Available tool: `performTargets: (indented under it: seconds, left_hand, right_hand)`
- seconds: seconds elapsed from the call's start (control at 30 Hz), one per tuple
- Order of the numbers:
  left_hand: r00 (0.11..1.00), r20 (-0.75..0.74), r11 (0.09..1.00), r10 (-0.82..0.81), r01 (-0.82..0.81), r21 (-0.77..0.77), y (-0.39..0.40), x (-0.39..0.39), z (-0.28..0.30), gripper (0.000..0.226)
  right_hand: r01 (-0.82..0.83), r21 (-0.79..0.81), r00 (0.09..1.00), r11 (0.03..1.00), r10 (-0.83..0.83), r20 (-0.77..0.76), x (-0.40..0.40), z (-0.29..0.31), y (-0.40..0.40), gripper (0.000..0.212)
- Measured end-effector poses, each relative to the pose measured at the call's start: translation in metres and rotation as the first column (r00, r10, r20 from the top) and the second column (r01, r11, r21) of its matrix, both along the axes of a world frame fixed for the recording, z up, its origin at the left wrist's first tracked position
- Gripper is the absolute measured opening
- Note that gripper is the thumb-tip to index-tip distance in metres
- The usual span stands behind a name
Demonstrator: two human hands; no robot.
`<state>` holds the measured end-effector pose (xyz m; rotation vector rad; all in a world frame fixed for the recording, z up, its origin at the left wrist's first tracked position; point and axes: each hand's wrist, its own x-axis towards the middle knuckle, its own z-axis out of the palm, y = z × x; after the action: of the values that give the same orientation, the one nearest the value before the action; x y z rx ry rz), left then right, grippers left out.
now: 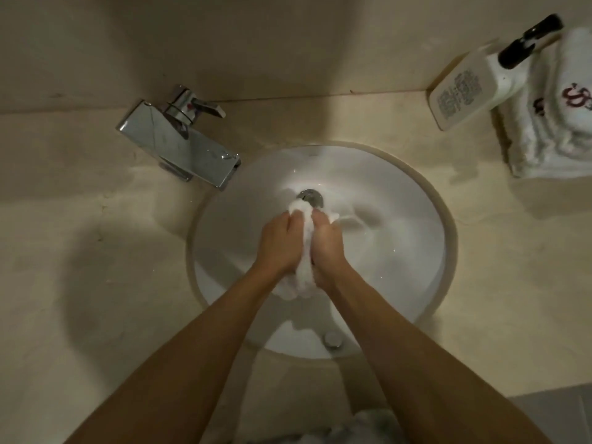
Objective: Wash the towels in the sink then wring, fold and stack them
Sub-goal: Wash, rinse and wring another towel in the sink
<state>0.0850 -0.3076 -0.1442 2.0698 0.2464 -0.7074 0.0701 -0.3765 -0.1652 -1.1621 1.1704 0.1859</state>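
Head camera looks straight down on a pale beige stone countertop (80,251) with a round white ceramic sink (416,251) set into it. Left of the basin stands a boxy chrome tap (179,145) with a single lever on top; no water can be seen running from its spout. At the far right edge, a pile of folded white towels with a dark red embroidered mark (557,129) rests on the counter, and a white pump bottle with a black nozzle (467,91) stands just beside it, touching or nearly so. More white cloth shows at the bottom edge, too blurred to make out.

Over the middle of the basin, both hands meet around a small white wet towel (304,245) bunched into a rope. The left hand (282,241) has its fingers curled round one side of the cloth, the right hand (326,241) is curled round the other, and the towel's ends poke out above near the chrome drain (310,197) and below at the wrists.

This looks like the wringing step, or the last of the scrubbing. Next, I judge, the hands need to twist in opposite directions above the bowl, then lift the cloth out to the counter for folding.
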Motion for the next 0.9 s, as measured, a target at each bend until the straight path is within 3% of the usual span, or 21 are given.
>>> performTargets:
  seconds: [0.07, 0.13, 0.27, 0.33, 0.4, 0.47, 0.57, 0.67, 0.73, 0.83, 0.9]
  left_hand:
    - [0.994, 0.058, 0.994, 0.089, -0.092, 0.057, 0.004, 0.010, -0.007, 0.037]
    - [0.999, 0.035, 0.998, 0.039, -0.041, 0.054, -0.001, 0.002, -0.003, 0.037]
    - [0.987, -0.035, 0.979, -0.156, 0.149, -0.140, -0.008, -0.018, 0.016, 0.035]
    - [0.984, -0.055, 0.985, -0.169, 0.166, -0.055, -0.002, 0.000, 0.000, 0.036]
    - [0.990, -0.091, 0.994, -0.109, 0.112, 0.022, 0.010, 0.020, -0.013, 0.034]
    - [0.992, -0.125, 0.995, 0.015, -0.028, -0.099, 0.019, 0.028, -0.016, 0.032]
    - [0.935, -0.307, 0.934, 0.176, -0.257, -0.248, 0.036, 0.022, -0.005, 0.055]
    - [0.678, -0.699, 0.709, 0.226, -0.607, -0.359, 0.062, 0.008, -0.007, 0.043]
    - [0.534, -0.825, 0.650, 0.185, -0.696, -0.305, 0.070, -0.008, -0.011, 0.033]
    - [0.536, -0.827, 0.770, 0.172, -0.597, -0.227, 0.069, -0.031, -0.029, 0.041]
    - [0.646, -0.711, 0.811, 0.278, -0.555, -0.187, 0.063, -0.035, -0.035, 0.038]
  right_hand:
    - [-0.158, -0.160, 0.987, 0.974, 0.159, -0.007, -0.003, 0.003, 0.012, 0.060]
    - [-0.250, -0.293, 0.968, 0.923, 0.250, -0.038, 0.001, 0.005, 0.004, 0.069]
    - [-0.080, -0.152, 0.996, 0.985, 0.074, -0.045, 0.020, 0.013, -0.031, 0.030]
    - [-0.059, -0.087, 0.998, 0.994, 0.058, -0.011, 0.019, 0.017, -0.028, 0.027]
    - [-0.140, -0.035, 0.989, 0.990, 0.142, 0.047, 0.014, 0.024, -0.016, 0.025]
    - [-0.236, -0.031, 0.969, 0.971, 0.238, 0.070, 0.000, 0.019, -0.016, 0.017]
    - [-0.129, 0.062, 0.986, 0.990, 0.121, 0.114, -0.034, 0.006, -0.045, 0.031]
    - [0.108, 0.245, 0.984, 0.963, -0.140, 0.114, -0.067, 0.000, -0.074, 0.039]
    - [0.210, 0.362, 0.962, 0.908, -0.258, 0.090, -0.083, 0.002, -0.081, 0.048]
    - [0.216, 0.456, 0.957, 0.863, -0.279, 0.075, -0.088, 0.010, -0.072, 0.040]
    - [0.184, 0.554, 0.946, 0.812, -0.299, 0.124, -0.086, 0.019, -0.061, 0.033]
